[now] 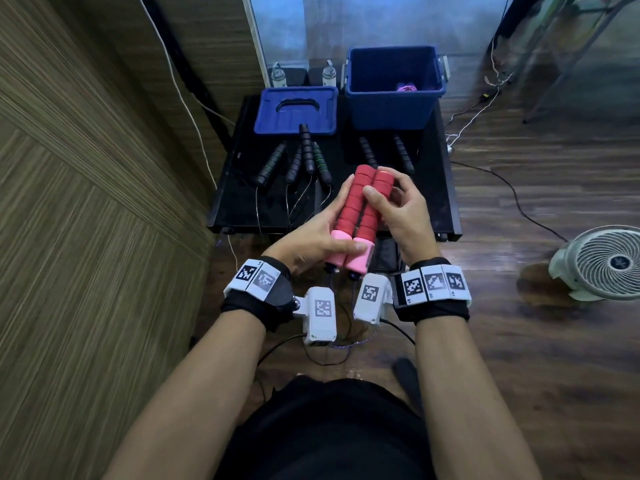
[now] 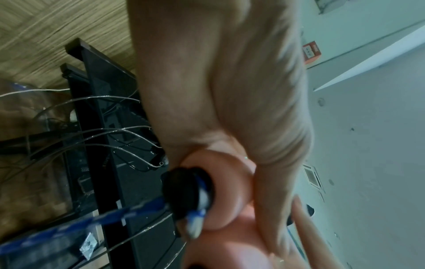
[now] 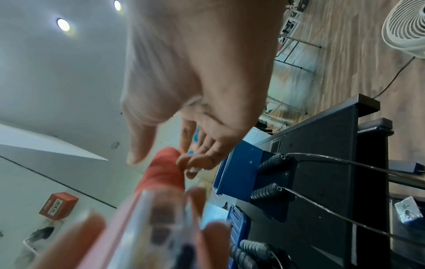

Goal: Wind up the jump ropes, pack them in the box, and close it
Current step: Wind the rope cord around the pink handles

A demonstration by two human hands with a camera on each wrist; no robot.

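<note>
Two red foam jump-rope handles (image 1: 360,209) with pink ends held side by side above the near edge of the black table (image 1: 440,202). Left hand (image 1: 311,233) wrapped round the pink lower ends, thumb across the front. Right hand (image 1: 398,209) curled at the upper red sections, thumb pressed on the foam, fingertips over the top. Blue-patterned rope (image 2: 103,216) seen leaving a black end cap in the left wrist view; its remaining length cut off below the frame. Open blue box (image 1: 394,88) standing at the far right of the table, something pink-purple inside, too small to identify. Blue lid (image 1: 294,110) lying flat to its left. Several black-handled ropes (image 1: 304,154) lying unwound on the table, cords trailing over the near edge. Square coded markers on both wristbands (image 1: 433,284); no readable lettering. Red wall unit (image 3: 58,204) bearing marks too blurred to read. Right wrist view heavily blurred in the foreground. White fan (image 1: 602,265) on the floor, partly cut off at right.
</note>
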